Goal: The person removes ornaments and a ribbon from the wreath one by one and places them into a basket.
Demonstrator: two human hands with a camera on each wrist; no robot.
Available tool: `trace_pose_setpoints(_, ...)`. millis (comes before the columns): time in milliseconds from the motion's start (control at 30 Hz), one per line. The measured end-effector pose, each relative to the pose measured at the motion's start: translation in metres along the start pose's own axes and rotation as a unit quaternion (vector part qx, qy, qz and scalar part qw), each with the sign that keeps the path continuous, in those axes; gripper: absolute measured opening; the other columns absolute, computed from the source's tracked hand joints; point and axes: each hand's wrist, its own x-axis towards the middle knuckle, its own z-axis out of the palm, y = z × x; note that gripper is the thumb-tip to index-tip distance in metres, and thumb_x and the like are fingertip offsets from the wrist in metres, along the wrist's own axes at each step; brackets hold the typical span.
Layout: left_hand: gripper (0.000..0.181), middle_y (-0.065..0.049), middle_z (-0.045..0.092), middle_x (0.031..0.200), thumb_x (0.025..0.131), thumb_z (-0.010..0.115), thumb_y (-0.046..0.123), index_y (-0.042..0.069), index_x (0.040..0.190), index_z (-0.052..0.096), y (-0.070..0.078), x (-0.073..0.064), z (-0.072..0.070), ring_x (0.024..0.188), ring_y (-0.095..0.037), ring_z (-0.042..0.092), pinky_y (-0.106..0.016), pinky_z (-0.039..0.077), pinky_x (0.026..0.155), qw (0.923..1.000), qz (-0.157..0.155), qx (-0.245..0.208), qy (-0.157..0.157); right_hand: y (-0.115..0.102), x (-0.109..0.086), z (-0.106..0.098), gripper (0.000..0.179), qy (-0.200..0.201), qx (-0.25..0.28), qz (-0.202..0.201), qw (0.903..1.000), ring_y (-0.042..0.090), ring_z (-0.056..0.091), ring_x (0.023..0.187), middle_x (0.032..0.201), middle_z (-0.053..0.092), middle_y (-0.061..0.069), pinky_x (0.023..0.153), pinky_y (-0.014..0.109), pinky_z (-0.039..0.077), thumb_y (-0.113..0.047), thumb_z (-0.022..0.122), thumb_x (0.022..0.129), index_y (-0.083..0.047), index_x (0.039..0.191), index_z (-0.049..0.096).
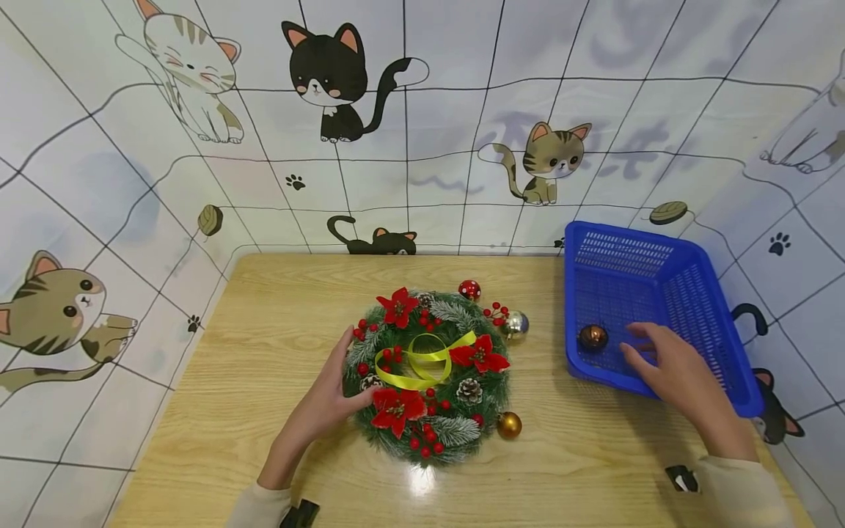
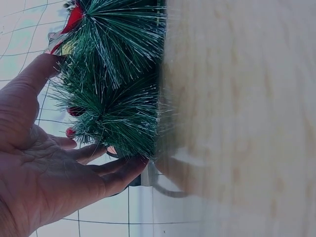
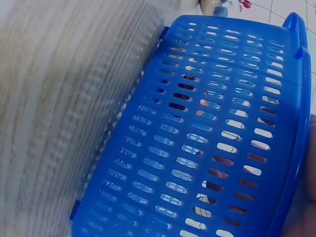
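A green Christmas wreath (image 1: 455, 312) with red poinsettias, berries and pinecones lies flat on the wooden table. Across its middle curls a yellow ribbon (image 1: 405, 382). My left hand (image 1: 333, 396) holds the wreath's left edge, thumb on top and fingers along the outer side; the left wrist view shows them against the green needles (image 2: 118, 94). Over the front part of a blue plastic basket (image 1: 667, 293) reaches my right hand (image 1: 683, 374), its fingers apart and holding nothing. A shiny brown bauble (image 1: 593, 337) sits in the basket, left of those fingertips.
Around the wreath lie a red spotted ball (image 1: 469, 290), a silver bauble (image 1: 516, 325) and a gold bauble (image 1: 509, 425). The basket's slotted wall (image 3: 197, 133) fills much of the right wrist view. Cat-print sheeting (image 1: 436, 125) encloses the table's back and sides.
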Motion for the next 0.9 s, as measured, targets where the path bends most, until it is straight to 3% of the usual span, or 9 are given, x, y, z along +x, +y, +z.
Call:
trace_pose_setpoints(267,0.113,-0.015,0.009,0.181,0.098,0.084,0.029,0.01,0.176,0.005,0.001,0.0,0.0,0.164,-0.044,0.01,-0.073,0.022,0.122,1.0,0.0,0.0,-0.001,-0.001,-0.002,0.003,0.062,0.012,0.005,-0.003,0.9999,0.058,0.061,0.119,0.143,0.055,0.038,0.09,0.073,0.049,-0.035,0.067,0.111,0.009,0.151,0.051)
trace_pose_setpoints(500,0.112,-0.015,0.01,0.181,0.099,0.084,0.025,0.02,0.177,0.004,0.002,-0.002,0.001,0.164,-0.043,0.011,-0.074,0.022,0.122,1.0,0.006,-0.008,0.002,-0.003,-0.005,0.005,0.066,0.03,0.002,-0.01,0.9995,0.06,0.046,0.134,0.149,0.049,0.038,0.098,0.078,0.039,-0.041,0.066,0.111,0.008,0.153,0.051)
trace_pose_setpoints(900,0.114,-0.013,0.007,0.182,0.099,0.084,0.027,0.023,0.177,0.001,-0.001,-0.002,0.002,0.164,-0.044,0.012,-0.074,0.024,0.121,0.9999,0.006,-0.006,0.004,-0.015,-0.01,0.0,0.068,0.042,0.015,-0.015,0.9989,0.057,0.049,0.132,0.149,0.05,0.035,0.095,0.077,0.042,-0.045,0.066,0.11,0.005,0.154,0.051)
